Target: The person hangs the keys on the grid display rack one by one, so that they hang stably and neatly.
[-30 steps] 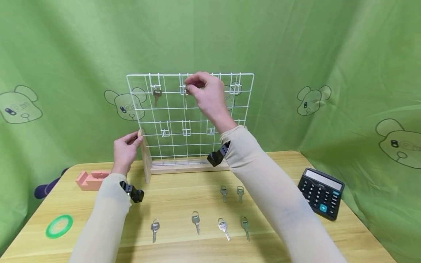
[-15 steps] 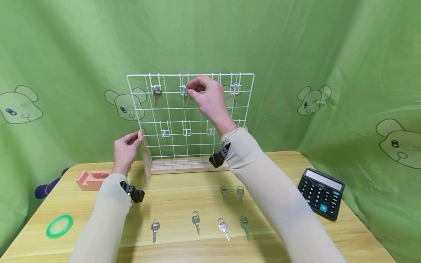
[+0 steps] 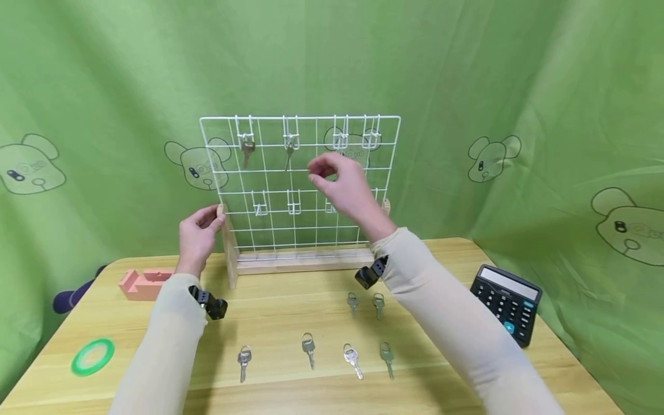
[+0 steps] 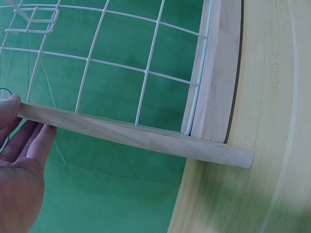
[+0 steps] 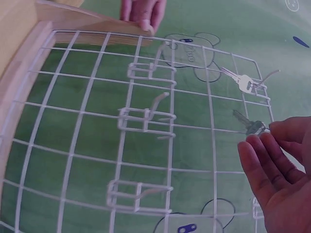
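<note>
A white wire grid rack (image 3: 316,173) stands upright on a wooden base, with several wire hooks on it. My left hand (image 3: 197,233) pinches the top of its wooden side post (image 4: 121,133). From the top-left hook hangs a key (image 3: 248,151). Another key (image 3: 290,148) hangs on the hook to its right. My right hand (image 3: 344,184), fingers loosely bent and holding nothing, is just below and right of that second key in the head view. The right wrist view has the fingertips close to the key. Several keys with rings, one a bright silver key (image 3: 351,358), lie on the table.
At the right of the wooden table (image 3: 280,397) lies a black calculator (image 3: 505,302). A pink tape dispenser-like block (image 3: 147,285) and a green tape roll (image 3: 93,357) are on the left. Green curtain (image 3: 441,75) hangs behind the rack.
My right hand has let go of the key at the second top hook and moved down and right. The key now hangs there. My left hand has stayed on the post.
</note>
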The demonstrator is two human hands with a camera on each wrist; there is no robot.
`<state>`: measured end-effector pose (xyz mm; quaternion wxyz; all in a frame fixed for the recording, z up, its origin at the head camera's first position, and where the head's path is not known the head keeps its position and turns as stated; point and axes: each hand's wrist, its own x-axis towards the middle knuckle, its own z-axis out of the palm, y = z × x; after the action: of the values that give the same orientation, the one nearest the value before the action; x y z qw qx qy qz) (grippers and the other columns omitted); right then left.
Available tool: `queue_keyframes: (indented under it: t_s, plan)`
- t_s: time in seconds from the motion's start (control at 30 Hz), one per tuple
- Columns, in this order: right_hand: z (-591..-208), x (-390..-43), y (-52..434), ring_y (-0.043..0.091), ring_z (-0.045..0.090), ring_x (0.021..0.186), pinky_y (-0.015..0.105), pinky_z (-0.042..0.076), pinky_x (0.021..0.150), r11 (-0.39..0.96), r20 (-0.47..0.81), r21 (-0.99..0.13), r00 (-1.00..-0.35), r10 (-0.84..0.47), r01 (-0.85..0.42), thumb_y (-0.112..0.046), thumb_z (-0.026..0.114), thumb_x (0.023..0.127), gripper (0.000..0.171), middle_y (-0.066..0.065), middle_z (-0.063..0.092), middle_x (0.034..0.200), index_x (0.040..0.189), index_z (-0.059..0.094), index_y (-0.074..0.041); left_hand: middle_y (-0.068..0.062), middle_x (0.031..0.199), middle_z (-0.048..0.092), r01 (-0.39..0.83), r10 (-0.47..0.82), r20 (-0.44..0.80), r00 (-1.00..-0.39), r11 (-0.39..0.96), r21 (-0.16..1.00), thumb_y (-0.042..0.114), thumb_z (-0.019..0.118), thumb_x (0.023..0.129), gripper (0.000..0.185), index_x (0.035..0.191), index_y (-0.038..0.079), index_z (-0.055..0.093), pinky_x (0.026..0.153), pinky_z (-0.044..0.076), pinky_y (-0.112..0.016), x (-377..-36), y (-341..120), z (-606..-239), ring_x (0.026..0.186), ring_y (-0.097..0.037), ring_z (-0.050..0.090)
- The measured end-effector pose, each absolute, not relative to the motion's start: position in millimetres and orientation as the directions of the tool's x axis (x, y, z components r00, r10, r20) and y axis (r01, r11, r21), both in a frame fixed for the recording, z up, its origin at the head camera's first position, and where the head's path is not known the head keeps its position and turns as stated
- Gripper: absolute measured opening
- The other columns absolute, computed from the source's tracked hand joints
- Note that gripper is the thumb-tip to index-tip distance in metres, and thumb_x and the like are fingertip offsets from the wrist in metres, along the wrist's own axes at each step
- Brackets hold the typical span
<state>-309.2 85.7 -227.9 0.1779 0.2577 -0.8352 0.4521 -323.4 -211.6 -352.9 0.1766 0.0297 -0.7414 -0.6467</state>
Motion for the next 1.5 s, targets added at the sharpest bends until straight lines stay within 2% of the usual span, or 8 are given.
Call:
queue_keyframes:
  t_s: [0.27,0.8,1.07,1.5]
  plan:
    - [-249.7,-296.2,104.5,0.016,0.060,0.091,0.029,0.055,0.078,0.506,0.438,-0.668,-0.839,-0.323,-0.545,-0.007,0.068,0.092,0.018,0.001,0.065,0.098,0.110,0.067,-0.006,-0.017,0.136,0.056,0.176,-0.282,0.215,-0.935,0.159,0.971,0.008,0.064,0.096,0.042,0.136,0.002,0.055,0.100,0.048,-0.024,-323.5,-212.3,-353.1,0.122,-0.025,0.055]
    - [-288.2,-282.7,140.9,0.020,0.061,0.093,0.033,0.055,0.084,0.530,0.340,-0.685,-0.862,-0.375,-0.500,-0.004,0.068,0.091,0.018,0.003,0.066,0.099,0.110,0.067,-0.005,-0.016,0.137,0.055,0.162,-0.279,0.203,-0.939,0.163,0.973,0.009,0.063,0.097,0.042,0.137,0.003,0.054,0.101,0.047,-0.025,-322.1,-211.1,-351.3,0.122,-0.024,0.054]
    - [-305.9,-282.6,155.8,0.022,0.061,0.091,0.033,0.056,0.080,0.548,0.292,-0.694,-0.878,-0.380,-0.468,-0.005,0.069,0.091,0.020,0.003,0.066,0.098,0.111,0.066,-0.006,-0.016,0.137,0.056,0.163,-0.279,0.205,-0.938,0.166,0.973,0.009,0.064,0.096,0.042,0.137,0.004,0.054,0.100,0.048,-0.024,-323.0,-211.2,-351.3,0.122,-0.024,0.055]
    - [-339.5,-285.0,176.1,0.019,0.062,0.093,0.033,0.056,0.083,0.557,0.187,-0.683,-0.850,-0.493,-0.473,-0.006,0.069,0.090,0.017,0.002,0.067,0.098,0.107,0.068,-0.007,-0.016,0.136,0.056,0.168,-0.284,0.211,-0.935,0.169,0.971,0.009,0.063,0.096,0.042,0.137,0.003,0.054,0.099,0.048,-0.024,-323.7,-209.7,-352.1,0.121,-0.024,0.055]
